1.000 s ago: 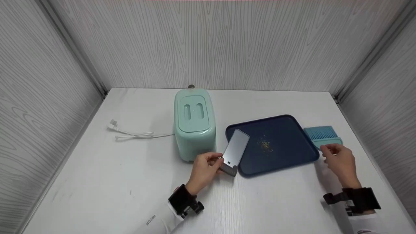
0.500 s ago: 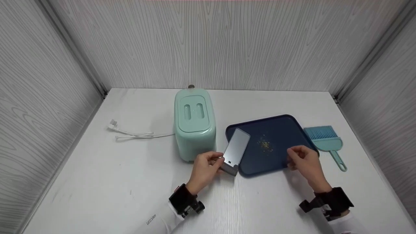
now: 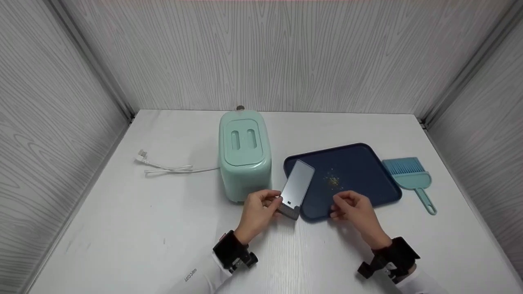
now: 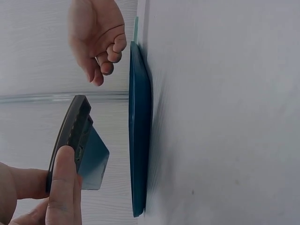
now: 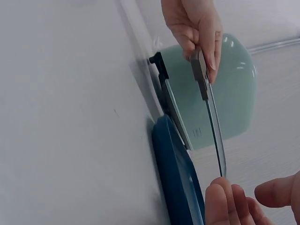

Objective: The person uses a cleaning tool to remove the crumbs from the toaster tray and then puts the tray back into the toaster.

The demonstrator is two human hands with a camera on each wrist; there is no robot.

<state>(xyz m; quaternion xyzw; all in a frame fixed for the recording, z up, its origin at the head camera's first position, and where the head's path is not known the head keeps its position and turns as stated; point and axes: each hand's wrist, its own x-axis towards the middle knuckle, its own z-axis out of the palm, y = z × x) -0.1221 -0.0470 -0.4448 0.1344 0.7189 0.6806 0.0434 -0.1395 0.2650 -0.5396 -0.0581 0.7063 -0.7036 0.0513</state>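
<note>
My left hand [image 3: 258, 210] pinches the dark grey handle end of a flat silver crumb tray [image 3: 298, 183], thumb on top. It holds the crumb tray tilted above the left corner of a navy serving tray [image 3: 367, 173]. Yellowish crumbs [image 3: 333, 181] lie near the serving tray's middle. Over that tray's front edge hovers my right hand [image 3: 356, 214], fingers loosely curled, thumb apart from them in the right wrist view, nothing held. A mint toaster [image 3: 245, 163], its lid on, stands just left of the crumb tray.
A mint hand brush [image 3: 412, 179] with blue bristles lies against the serving tray's right side, handle toward me. The toaster's white cord [image 3: 179, 168] and plug stretch out to the left. Wood-grain panels [image 3: 278, 57] enclose the white table at the back and sides.
My right hand has moved left from the brush, across the serving tray's front edge toward the crumb tray, uncovering the brush handle. My left hand and the crumb tray have stayed nearly still.
</note>
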